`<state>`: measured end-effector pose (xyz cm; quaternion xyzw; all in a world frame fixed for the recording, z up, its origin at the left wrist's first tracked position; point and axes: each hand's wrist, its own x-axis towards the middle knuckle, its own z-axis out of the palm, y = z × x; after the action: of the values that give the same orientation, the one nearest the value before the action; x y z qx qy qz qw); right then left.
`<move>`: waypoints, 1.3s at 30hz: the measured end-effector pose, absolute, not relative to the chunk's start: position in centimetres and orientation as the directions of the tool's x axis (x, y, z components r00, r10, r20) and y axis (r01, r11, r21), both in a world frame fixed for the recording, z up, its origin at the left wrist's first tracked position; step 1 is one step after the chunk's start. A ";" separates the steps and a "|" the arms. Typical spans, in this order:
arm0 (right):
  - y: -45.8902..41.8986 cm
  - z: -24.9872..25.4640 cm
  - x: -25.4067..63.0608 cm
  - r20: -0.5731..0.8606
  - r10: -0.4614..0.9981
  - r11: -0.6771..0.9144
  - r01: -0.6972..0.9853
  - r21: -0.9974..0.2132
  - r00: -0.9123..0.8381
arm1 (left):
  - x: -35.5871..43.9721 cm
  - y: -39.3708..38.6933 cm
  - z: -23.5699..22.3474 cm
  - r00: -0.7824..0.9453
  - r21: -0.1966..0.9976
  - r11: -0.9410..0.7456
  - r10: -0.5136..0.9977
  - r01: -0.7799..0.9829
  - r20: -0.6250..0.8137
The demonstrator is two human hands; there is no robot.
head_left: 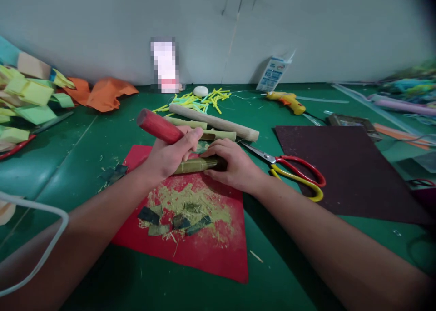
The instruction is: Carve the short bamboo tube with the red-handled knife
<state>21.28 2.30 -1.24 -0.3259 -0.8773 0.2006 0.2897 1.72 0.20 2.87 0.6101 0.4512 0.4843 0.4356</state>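
Observation:
My left hand (172, 154) is wrapped round the thick red handle (158, 125) of a tool whose working end is hidden behind the fingers. Under my right hand (235, 165), a greenish bamboo piece (192, 165) is gripped with the thumb in front and the fingers over the top. The bamboo lies across a red sheet (218, 261). In front of it are a patch of pale sawdust (204, 199) and several dark bamboo chips (180, 221). Just beyond my hands rest a cut bamboo length (223, 135) and a pale wooden stick (218, 121).
Scissors (289, 165) with red and yellow handles overlap a dark brown sheet (340, 174) on the right. A yellow glue gun (286, 102) lies farther back. Yellow straw pieces (218, 97) are at the back middle, folded paper (30, 92) at left. A white cable (44, 206) crosses my left forearm.

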 end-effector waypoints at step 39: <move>1.9 -0.8 21.5 0.401 0.701 0.702 0.473 -0.533 -0.589 | 1.4 0.3 3.4 0.021 0.943 -0.242 0.970 0.227 0.244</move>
<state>21.46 1.93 -0.81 -0.3369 -0.8712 0.1886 0.3031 1.40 0.26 3.39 0.6101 0.4905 0.4989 0.3718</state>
